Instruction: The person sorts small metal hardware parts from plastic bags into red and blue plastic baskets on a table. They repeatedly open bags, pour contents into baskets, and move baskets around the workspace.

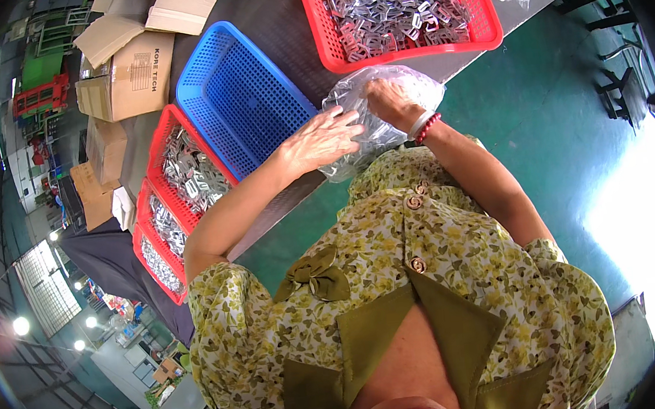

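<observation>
Bag: my clear plastic bag (383,125) looks crinkled, shiny, bulging at the table edge (295,195).
Left hand (322,139): my fingers lie flat on it.
Right hand (389,102): pinching its top.

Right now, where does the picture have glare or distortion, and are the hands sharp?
Head view: strong white glare washes out the floor at right; fisheye bends the table edge and darkens the rim; the left hand, right hand and clear bag look reasonably sharp.

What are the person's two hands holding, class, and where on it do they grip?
Both hold a clear plastic bag: the left hand rests on its near left side, the right hand grips its top.
</observation>
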`<state>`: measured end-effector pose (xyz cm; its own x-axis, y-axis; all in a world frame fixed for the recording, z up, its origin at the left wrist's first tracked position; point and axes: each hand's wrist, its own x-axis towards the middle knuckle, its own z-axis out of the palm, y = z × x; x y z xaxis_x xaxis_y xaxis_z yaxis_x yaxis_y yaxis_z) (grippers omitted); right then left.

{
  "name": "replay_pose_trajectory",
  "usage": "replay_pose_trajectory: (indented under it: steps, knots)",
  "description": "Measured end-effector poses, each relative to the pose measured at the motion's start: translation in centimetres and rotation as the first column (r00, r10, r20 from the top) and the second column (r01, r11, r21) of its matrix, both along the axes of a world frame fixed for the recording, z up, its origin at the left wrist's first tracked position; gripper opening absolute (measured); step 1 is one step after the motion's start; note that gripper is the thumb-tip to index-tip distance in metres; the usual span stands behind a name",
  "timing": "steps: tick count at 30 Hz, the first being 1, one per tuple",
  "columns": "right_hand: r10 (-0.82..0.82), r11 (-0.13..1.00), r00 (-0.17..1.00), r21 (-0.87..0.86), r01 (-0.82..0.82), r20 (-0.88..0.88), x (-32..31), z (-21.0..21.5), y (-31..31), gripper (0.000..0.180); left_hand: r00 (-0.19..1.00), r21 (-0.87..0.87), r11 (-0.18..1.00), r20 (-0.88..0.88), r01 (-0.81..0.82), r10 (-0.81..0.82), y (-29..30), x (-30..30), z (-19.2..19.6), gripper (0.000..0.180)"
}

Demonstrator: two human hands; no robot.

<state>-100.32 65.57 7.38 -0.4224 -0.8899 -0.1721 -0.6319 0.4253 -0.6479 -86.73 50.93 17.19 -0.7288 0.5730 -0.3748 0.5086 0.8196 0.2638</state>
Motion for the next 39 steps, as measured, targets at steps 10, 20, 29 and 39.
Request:
replay_pose_trajectory:
  steps: [10, 20, 29, 39]
  knots:
    - [0.12, 0.982, 0.993, -0.15, -0.118, 0.005, -3.2, 0.6, -0.1, 0.024, 0.91, -0.156, 0.947, 0.27, -0.281, 0.314, 3.8, -5.4, 3.0, 0.059]
    - [0.05, 0.967, 0.997, -0.246, -0.061, -0.051, -2.8, 0.0, 0.0, 0.026, 0.978, 0.22, 0.96, -0.078, -0.174, 0.195, -2.6, 1.3, 1.7, 0.008]
    - [0.368, 0.845, 0.929, -0.427, -0.322, 0.027, 0.0, 2.8, 7.8, 0.019, 0.314, 0.745, -0.3, 0.561, -0.596, 0.766, -4.7, 0.3, -1.6, 0.038]
    - [0.474, 0.88, 0.877, 0.064, -0.47, -0.074, 2.3, 5.3, 9.0, 0.032, 0.391, 0.39, -0.893, 0.876, -0.225, 0.284, -5.3, -2.6, -1.3, 0.026]
